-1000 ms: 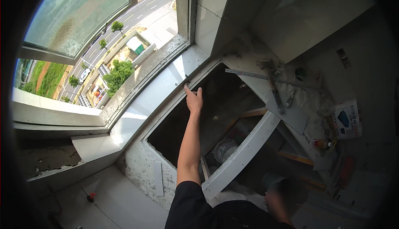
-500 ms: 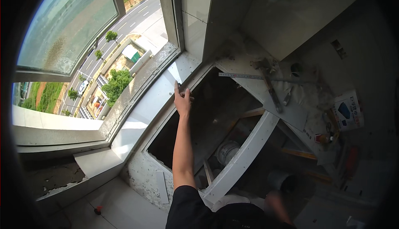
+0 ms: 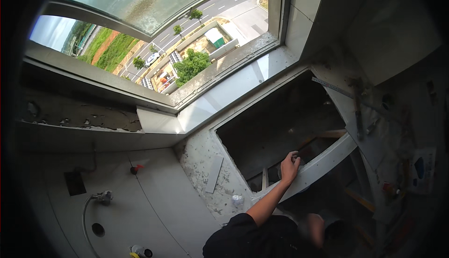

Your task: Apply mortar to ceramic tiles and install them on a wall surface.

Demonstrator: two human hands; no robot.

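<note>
My left hand hovers over the near side of a rectangular opening in a pale countertop. Its fingers are loosely bent and slightly apart, and nothing shows in them. Close below it runs the white near rim of the opening; whether the hand touches it I cannot tell. My right hand is a blurred patch at the lower right beside my dark clothing, its fingers not readable, near a dark bucket. Pale tiles line the window sill beyond the opening.
A hammer and a steel ruler lie right of the opening. On the left, a loose tile strip rests on the counter. A tap with a hose is on the tiled wall. An open window overlooks a road.
My left hand has come back from the window sill, where its index finger pointed at the tiles, to the opening's near rim. The view has turned left, showing more of the tiled wall.
</note>
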